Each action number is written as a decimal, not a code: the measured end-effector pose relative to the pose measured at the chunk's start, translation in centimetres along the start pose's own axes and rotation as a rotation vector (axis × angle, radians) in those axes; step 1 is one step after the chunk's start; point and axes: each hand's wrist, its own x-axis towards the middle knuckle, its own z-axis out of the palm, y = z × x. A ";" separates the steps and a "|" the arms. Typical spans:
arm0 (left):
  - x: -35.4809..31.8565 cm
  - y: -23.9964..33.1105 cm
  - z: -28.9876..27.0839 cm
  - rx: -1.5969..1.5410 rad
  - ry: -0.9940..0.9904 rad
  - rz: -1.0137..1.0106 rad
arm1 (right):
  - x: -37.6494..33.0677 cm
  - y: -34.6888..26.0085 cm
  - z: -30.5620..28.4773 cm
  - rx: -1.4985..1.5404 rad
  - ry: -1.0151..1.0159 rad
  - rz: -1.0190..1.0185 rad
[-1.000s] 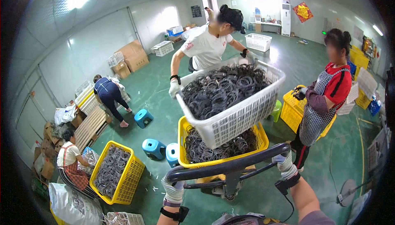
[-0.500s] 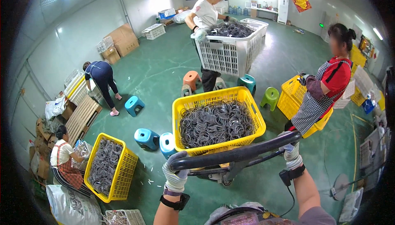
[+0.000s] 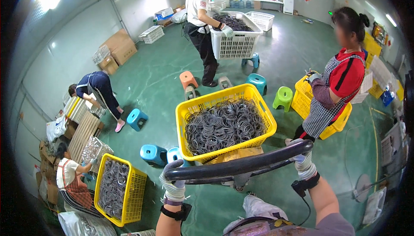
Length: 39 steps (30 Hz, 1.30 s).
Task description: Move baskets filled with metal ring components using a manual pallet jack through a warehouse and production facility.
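Observation:
Both my hands, in striped knit gloves, grip a thick black handlebar [image 3: 239, 167] of a wheeled cart. My left hand [image 3: 173, 179] is wrapped round its left end, and my right hand [image 3: 303, 160] closes round the right end. Straight beyond the bar, a yellow plastic crate [image 3: 182, 137] rides on the cart. Loose dark grey rings [image 3: 226, 126] fill much of it. Under the crate's near edge shows a yellowish board [image 3: 236, 153]. Grey fork-like tips [image 3: 189, 92] stick out past its far side. Dark straps with small boxes sit on both my wrists.
Ahead, a co-worker [image 3: 200, 16] holds a white crate [image 3: 237, 46] of dark rings above a blue stool [image 3: 251, 61]. Another stands at right beside yellow crates [image 3: 302, 100]. Stools, including a green one [image 3: 283, 98], flank the cart. At left are a filled yellow crate [image 3: 136, 193] and two workers.
The co-worker ahead has moved farther off with the white crate, uncovering another white crate behind. My hands and the handlebar have shifted slightly left in view, still gripping.

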 end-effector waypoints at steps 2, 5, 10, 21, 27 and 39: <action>0.5 0.0 -0.3 -0.015 0.007 -0.055 | 0.0 -0.2 0.0 -0.070 0.029 0.009; 2.4 1.0 -0.1 -0.003 0.056 -0.025 | 1.3 -2.4 2.4 -0.070 -0.003 0.105; 4.0 3.3 0.2 0.070 0.099 -0.059 | 3.1 -3.3 3.1 -0.081 -0.085 0.057; 7.7 0.3 0.9 0.065 0.107 0.044 | 5.1 0.5 3.1 -0.131 -0.163 0.024; 10.1 -0.9 0.3 -0.033 0.009 -0.064 | 8.0 0.1 5.0 -0.155 -0.212 0.052; 21.5 -2.9 5.6 -0.134 -0.076 -0.029 | 17.8 0.4 7.2 -0.145 -0.149 0.031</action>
